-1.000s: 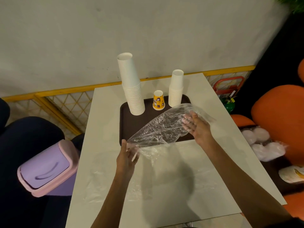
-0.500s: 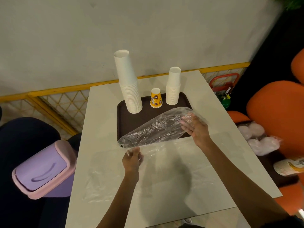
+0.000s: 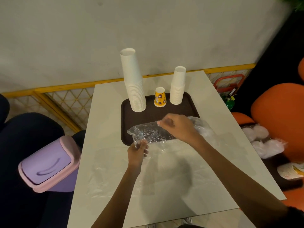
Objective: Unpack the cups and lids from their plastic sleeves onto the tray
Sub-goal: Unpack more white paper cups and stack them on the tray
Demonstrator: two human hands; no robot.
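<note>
Now the bag (image 3: 148,133) lies sideways over the tray (image 3: 126,109); left hand (image 3: 138,149) pinches its near end, right hand (image 3: 177,127) grips farther along.

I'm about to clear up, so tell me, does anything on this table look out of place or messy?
Nothing is spilled or toppled. A loose clear plastic sheet lies flat on the table in front of the tray, and the left hand and right hand hold a crumpled clear sleeve over the tray's near edge.
</note>
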